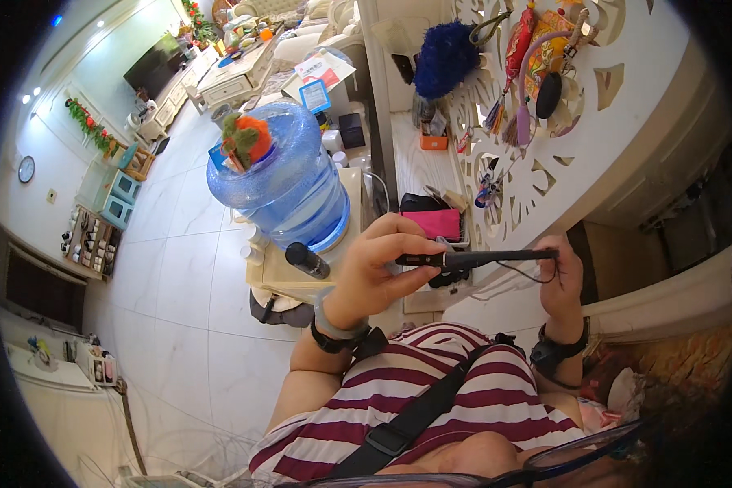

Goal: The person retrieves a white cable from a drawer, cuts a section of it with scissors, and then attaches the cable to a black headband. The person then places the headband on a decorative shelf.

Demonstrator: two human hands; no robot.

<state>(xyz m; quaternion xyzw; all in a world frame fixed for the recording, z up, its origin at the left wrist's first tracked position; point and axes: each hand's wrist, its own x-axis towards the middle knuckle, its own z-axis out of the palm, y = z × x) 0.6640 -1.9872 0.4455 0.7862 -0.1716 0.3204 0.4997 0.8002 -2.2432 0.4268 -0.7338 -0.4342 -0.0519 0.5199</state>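
Note:
I hold a slim black rod-like thing (pixel 496 257) level in front of my chest, and its exact kind is unclear. My left hand (pixel 382 262) pinches its thicker left end between thumb and fingers. At the other end, my right hand (pixel 561 281) is closed around the thin tip. A dark thin cord (pixel 520 274) curves below the rod toward my right hand. Each wrist wears a dark strap. Just left of my left hand, a small black bottle (pixel 307 260) leans on the cabinet beside a large blue water jug (pixel 301 183).
An orange and green plush (pixel 248 142) sits atop the jug. Beyond my hands lies a pink pouch (pixel 431 224) on a white shelf. A carved white screen (pixel 537 163) to the right holds hanging charms and a fluffy blue thing (pixel 447 58). Tiled floor (pixel 163 276) stretches left.

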